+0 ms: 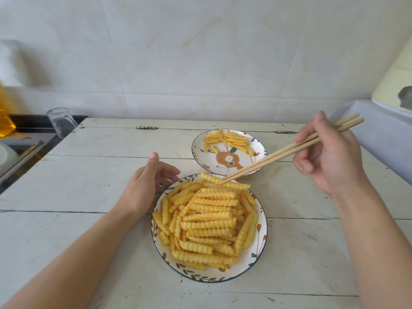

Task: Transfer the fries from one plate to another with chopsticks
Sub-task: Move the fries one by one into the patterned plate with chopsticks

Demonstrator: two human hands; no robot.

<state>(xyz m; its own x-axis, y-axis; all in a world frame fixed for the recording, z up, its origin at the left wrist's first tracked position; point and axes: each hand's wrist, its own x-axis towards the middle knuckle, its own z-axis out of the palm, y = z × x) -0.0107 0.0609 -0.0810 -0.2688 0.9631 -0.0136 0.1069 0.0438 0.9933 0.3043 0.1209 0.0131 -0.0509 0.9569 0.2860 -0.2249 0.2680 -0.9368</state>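
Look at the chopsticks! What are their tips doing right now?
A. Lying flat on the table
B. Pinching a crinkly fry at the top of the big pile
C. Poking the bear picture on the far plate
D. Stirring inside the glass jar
B: the right hand holds the chopsticks, and their tips close on one crinkly fry at the far edge of the pile on the near plate.
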